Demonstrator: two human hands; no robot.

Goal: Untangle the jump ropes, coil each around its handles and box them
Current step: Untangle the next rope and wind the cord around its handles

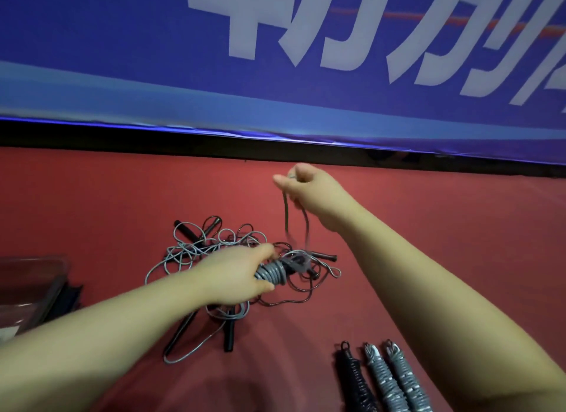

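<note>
from where i stand, the person's left hand (235, 276) sits in the middle of the frame, fingers and thumb curled round a half-wound grey bundle (272, 273), grey cord coiled over what look like dark handles. the right hand (306, 191) is raised in the upper centre, just below the dark strip under the banner. its fist is closed with a grey strand (286, 215) pinched in it, and the strand drops in a narrow loop from the fist down toward the bundle. around and behind the left hand lies the tangle (196, 249) of grey and dark cords, spread loosely on the red surface (428, 227). black handles (228, 332) poke out of it: some at its upper left, one to the right of the bundle, and a pair below the left wrist toward the lower centre. in the lower right three wound ropes lie side by side, just beside the right forearm: a black coil (352, 375), a middle grey coil (381, 378) and a right grey coil (405, 378). at the left edge is a clear box (46, 276), with something dark lying just beside its right side. a blue banner (122, 59) with big white characters fills the top of the frame.
</note>
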